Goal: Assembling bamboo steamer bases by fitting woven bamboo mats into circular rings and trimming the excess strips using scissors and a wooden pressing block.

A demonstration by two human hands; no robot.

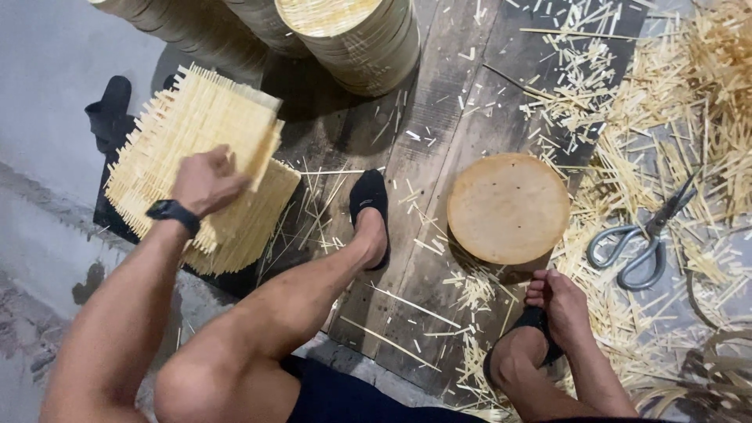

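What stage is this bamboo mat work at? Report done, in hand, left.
Done: stacked round woven bamboo discs. In hand: left hand lifts a square woven bamboo mat off the mat pile. Left: that pile; grey metal scissors lie idle; right hand rests at the foot.

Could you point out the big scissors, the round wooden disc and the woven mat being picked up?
scissors (646, 239), head view, on the pivot above the handles.
round wooden disc (507, 207), head view, centre of its top face.
woven mat (196, 117), head view, middle of the lifted sheet.
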